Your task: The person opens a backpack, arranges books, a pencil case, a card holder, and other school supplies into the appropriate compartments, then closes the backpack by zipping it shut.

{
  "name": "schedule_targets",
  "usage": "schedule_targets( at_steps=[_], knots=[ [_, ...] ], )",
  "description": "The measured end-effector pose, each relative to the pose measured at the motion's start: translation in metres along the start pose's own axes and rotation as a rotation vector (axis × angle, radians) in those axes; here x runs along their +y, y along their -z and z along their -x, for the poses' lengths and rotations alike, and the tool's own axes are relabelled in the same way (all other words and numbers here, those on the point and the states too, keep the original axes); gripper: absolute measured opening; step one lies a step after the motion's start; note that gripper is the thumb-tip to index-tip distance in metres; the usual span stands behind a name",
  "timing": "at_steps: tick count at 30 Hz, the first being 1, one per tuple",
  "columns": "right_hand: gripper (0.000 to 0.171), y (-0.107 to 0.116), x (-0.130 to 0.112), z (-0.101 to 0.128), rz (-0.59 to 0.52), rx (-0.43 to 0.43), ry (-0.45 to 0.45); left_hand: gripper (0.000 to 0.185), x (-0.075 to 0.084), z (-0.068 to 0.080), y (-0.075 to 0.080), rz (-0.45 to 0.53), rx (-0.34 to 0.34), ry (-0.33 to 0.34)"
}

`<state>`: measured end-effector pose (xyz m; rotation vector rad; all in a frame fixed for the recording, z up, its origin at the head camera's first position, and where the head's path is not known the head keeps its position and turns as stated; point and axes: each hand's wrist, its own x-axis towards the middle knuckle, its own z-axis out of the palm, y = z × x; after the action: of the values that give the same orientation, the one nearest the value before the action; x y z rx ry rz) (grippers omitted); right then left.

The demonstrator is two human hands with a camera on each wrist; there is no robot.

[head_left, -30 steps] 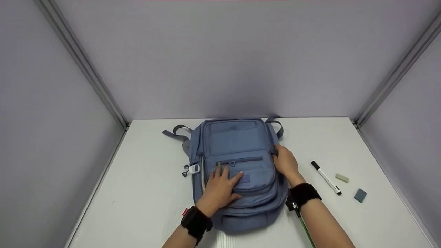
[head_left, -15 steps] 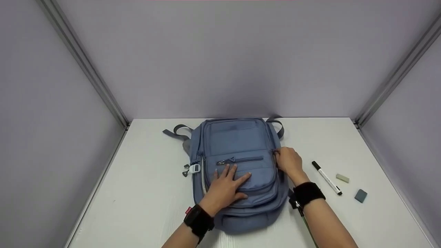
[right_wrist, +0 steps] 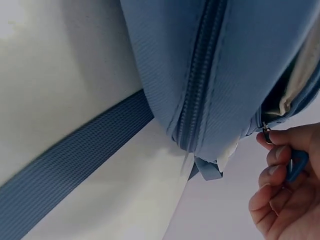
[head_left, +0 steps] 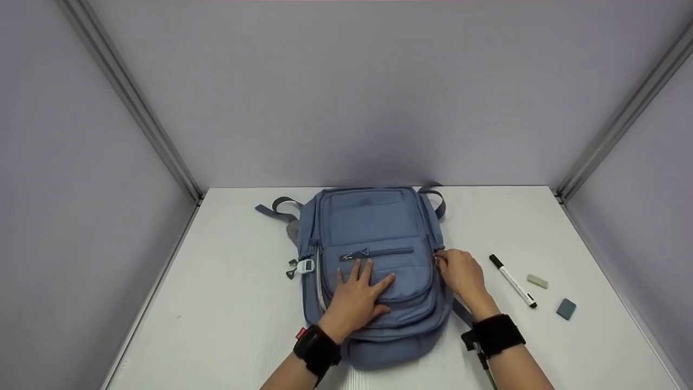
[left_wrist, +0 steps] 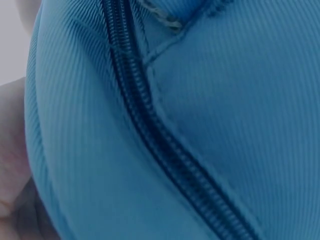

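A blue backpack [head_left: 373, 222] lies on its back, front pockets up, in the head view. My left hand [head_left: 354, 298] rests with spread fingers on its lower front, just below a short pocket zipper [head_left: 387, 251]. At the bag's right side, my right hand [head_left: 465, 276] pinches a zipper pull. The right wrist view shows thumb and fingertips on its metal slider end, with a blue triangular tab [right_wrist: 297, 165] hanging by the fingers. Beside that pull the pocket gapes, and a pale lining [right_wrist: 297, 75] shows. A dark closed zipper [left_wrist: 150, 110] crosses the left wrist view.
Right of the bag lie a black-capped white marker [head_left: 513, 281], a pale green eraser-like block [head_left: 537, 280] and a dark blue-grey block [head_left: 566, 309] on the white table [head_left: 233, 303]. A white buckle [head_left: 306, 265] hangs at the bag's left side. Grey walls enclose the table.
My right hand has moved down the bag's right side toward me, drawing the zipper pull along. My left hand shifted slightly right, and the front pocket's triangular tab flipped upward.
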<state>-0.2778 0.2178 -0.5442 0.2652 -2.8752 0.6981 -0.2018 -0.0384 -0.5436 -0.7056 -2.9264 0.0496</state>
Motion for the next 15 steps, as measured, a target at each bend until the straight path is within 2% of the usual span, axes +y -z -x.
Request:
schedule_targets(
  at_steps=[8,15],
  knots=[
    [0.019,0.005,-0.004,0.014,-0.023,-0.018,-0.03,0.067,-0.001,-0.003,0.005,0.015,-0.111,0.045],
    [0.021,0.003,-0.004,0.01,-0.012,-0.017,-0.034,0.067,-0.004,-0.013,0.006,0.052,-0.136,0.064]
  ],
)
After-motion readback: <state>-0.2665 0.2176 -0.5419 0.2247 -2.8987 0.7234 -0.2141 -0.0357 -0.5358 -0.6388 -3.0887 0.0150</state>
